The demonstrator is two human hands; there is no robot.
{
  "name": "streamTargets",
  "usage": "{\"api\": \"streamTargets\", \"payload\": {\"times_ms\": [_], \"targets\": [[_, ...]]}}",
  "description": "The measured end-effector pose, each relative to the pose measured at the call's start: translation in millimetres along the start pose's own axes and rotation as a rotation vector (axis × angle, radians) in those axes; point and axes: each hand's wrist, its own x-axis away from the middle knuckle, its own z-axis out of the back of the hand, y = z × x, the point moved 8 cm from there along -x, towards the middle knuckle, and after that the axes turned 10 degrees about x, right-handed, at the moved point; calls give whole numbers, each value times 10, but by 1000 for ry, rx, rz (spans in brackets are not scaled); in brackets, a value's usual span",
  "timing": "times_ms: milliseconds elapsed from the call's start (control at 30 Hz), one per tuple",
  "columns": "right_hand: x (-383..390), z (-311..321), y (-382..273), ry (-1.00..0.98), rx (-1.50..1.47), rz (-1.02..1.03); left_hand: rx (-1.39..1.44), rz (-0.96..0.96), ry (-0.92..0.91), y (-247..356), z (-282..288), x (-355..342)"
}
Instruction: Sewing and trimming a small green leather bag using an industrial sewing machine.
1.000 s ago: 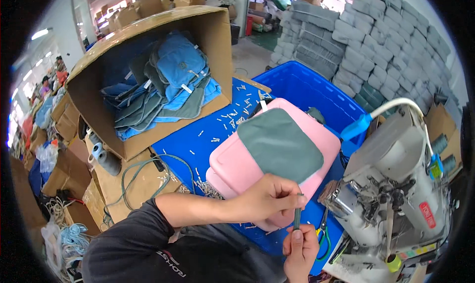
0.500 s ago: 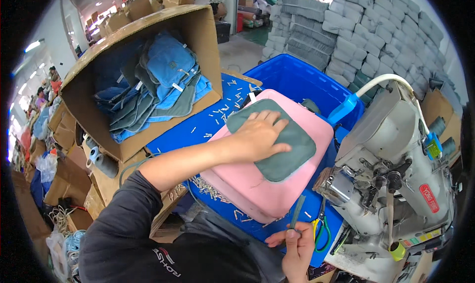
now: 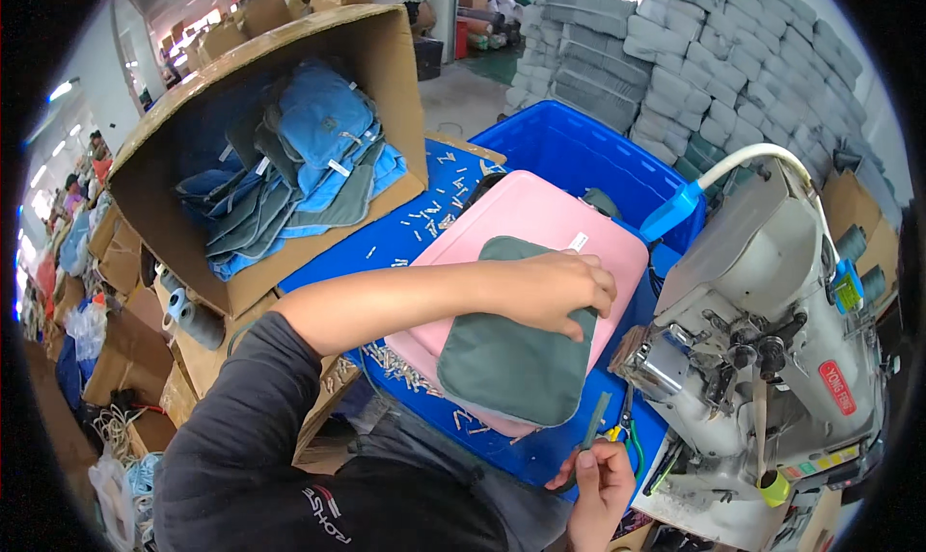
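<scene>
A grey-green square cloth pad (image 3: 511, 374) with rounded corners and a small white tag lies on a pink upturned tub (image 3: 453, 263). Across the pad's far right part rests my left hand (image 3: 564, 287), its fingers curled over the edge and its thumb bent; the fingertips' hold is partly hidden. Low on the right, my right hand (image 3: 600, 475) pinches a narrow grey-green strip (image 3: 596, 419) that points upward. Right beside that hand are scissors (image 3: 632, 431) with yellow and green handles, partly covered by it.
A sewing machine (image 3: 743, 301) stands at the right, and a blue crate (image 3: 588, 128) behind the tub. On the left, a tipped carton (image 3: 410, 99) holds blue and grey pads. Small pale pieces (image 3: 405, 374) litter the blue tabletop (image 3: 328, 263). Grey bundles (image 3: 694, 60) are stacked behind.
The pad has turned and slid toward me, its tag now at the right. My left hand has gone from lying flat to curling at the pad's edge. My right hand shifted slightly right.
</scene>
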Motion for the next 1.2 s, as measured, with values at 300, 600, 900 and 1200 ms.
{"api": "streamTargets", "payload": {"times_ms": [300,600,900,1200], "targets": [[-372,-147,-376,-41,244,123,-201,47,-430,-23,-238,-259],[-467,85,-169,39,356,82,233,15,-438,395,-93,-290],[-420,48,185,63,239,-19,-245,181,229,434,-355,-410],[-409,15,185,25,294,-32,-45,195,-93,194,-444,-365]]}}
